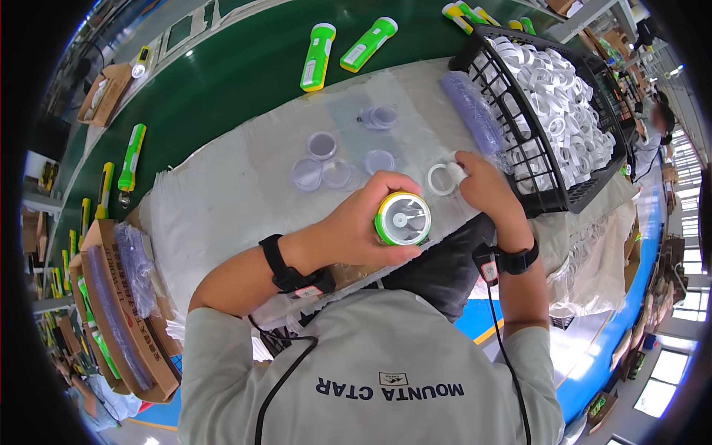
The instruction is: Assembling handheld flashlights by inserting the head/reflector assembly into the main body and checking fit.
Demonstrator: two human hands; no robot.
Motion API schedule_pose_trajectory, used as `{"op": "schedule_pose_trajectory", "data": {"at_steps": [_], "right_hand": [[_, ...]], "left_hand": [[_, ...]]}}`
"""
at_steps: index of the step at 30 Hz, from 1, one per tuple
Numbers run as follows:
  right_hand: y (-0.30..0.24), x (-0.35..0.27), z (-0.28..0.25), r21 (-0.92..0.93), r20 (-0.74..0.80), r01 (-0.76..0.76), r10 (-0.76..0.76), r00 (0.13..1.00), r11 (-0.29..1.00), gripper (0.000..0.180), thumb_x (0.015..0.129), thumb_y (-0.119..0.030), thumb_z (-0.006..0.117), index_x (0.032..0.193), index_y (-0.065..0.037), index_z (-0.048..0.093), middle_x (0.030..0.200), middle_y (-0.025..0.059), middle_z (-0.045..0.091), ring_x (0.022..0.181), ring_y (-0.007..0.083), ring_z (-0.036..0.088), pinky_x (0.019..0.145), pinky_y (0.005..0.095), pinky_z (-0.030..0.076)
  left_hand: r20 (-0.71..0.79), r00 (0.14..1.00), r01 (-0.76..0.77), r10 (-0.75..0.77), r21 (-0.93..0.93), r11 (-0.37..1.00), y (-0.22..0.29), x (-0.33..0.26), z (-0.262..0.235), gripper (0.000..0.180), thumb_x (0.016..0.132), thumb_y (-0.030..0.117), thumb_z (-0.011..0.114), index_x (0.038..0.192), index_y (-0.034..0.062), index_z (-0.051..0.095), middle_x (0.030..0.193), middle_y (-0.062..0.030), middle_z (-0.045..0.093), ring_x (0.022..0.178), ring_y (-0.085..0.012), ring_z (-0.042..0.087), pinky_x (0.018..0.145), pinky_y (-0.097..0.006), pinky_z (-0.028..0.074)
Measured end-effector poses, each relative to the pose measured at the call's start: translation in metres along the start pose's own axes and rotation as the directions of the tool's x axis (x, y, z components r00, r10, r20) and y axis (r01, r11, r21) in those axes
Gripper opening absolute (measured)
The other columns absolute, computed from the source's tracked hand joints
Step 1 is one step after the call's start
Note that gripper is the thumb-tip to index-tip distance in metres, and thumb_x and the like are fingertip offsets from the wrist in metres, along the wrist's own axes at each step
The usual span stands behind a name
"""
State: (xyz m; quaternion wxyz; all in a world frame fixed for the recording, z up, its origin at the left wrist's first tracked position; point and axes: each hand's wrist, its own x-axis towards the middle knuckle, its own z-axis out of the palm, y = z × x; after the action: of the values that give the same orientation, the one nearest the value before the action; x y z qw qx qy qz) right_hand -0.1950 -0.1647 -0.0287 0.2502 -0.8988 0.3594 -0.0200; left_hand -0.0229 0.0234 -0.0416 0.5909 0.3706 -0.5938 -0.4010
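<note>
My left hand is wrapped round a green and yellow flashlight, its round clear lens end turned up and showing a silvery reflector. My right hand pinches a white plastic ring at the right of the work surface. Touching or just beside it lies another white ring, flat on the sheet. Beyond my left hand several clear round lens discs are scattered, some overlapping. A small stack of these discs stands farther back.
A black plastic crate heaped with white rings stands at the right, a roll of clear wrap against it. Green flashlights lie on the green conveyor belt. A cardboard box sits at the left. People work at both sides.
</note>
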Motion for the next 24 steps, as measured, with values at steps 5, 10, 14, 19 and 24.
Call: {"op": "schedule_pose_trajectory", "data": {"at_steps": [5,10,14,19,24], "right_hand": [[-0.001,-0.011,0.01,-0.078,-0.07,0.279,-0.284,0.956,0.957,0.041,0.074,-0.015,0.065,0.112,-0.002,0.053,0.111,0.0158,0.054,0.101,0.0368,0.053,0.082,0.041,0.044],[-0.01,-0.017,-0.008,-0.129,-0.011,0.296,-0.299,0.954,0.947,0.061,0.07,-0.016,0.072,0.125,-0.003,0.049,0.106,0.0138,0.055,0.093,0.0325,0.056,0.078,0.0384,0.046],[-0.072,-0.051,-0.064,0.24,-0.082,0.427,-0.42,0.904,0.872,0.076,0.067,-0.008,0.071,0.137,-0.005,0.04,0.094,0.0102,0.057,0.075,0.0216,0.053,0.07,0.0317,0.046],[-0.112,-0.064,-0.07,0.221,-0.003,0.548,-0.562,0.827,0.806,0.095,0.058,-0.001,0.074,0.143,-0.007,0.031,0.113,0.0086,0.058,0.085,0.0171,0.054,0.076,0.0279,0.044],[-0.125,-0.062,-0.062,0.033,0.058,0.621,-0.621,0.781,0.783,0.098,0.056,0.001,0.076,0.143,-0.006,0.03,0.111,0.0128,0.059,0.09,0.0284,0.059,0.08,0.0329,0.048]], "left_hand": [[0.029,0.999,-0.018,0.019,-0.013,1.0,0.003,0.002,-0.001,0.074,0.069,0.02,0.081,0.123,0.0078,0.033,0.106,-0.0088,0.053,0.098,-0.0186,0.055,0.085,-0.033,0.045],[0.078,0.995,-0.057,0.061,-0.049,0.997,0.006,0.005,0.0,0.089,0.07,0.007,0.074,0.133,0.0082,0.012,0.103,-0.0101,0.054,0.095,-0.0192,0.055,0.085,-0.032,0.045],[0.095,0.984,-0.148,0.151,-0.038,0.988,0.003,0.005,-0.003,0.094,0.07,0.002,0.068,0.136,0.0072,0.002,0.102,-0.0113,0.055,0.093,-0.0202,0.056,0.085,-0.033,0.045],[0.128,0.97,-0.217,0.207,0.067,0.974,0.002,0.008,-0.007,0.097,0.069,-0.003,0.064,0.138,0.0095,-0.003,0.108,-0.0145,0.055,0.097,-0.0249,0.058,0.086,-0.034,0.045],[0.128,0.966,-0.235,0.225,0.071,0.969,0.002,0.007,-0.006,0.089,0.07,-0.002,0.066,0.136,0.0124,0.008,0.116,-0.0169,0.054,0.105,-0.0299,0.057,0.087,-0.036,0.046]]}}
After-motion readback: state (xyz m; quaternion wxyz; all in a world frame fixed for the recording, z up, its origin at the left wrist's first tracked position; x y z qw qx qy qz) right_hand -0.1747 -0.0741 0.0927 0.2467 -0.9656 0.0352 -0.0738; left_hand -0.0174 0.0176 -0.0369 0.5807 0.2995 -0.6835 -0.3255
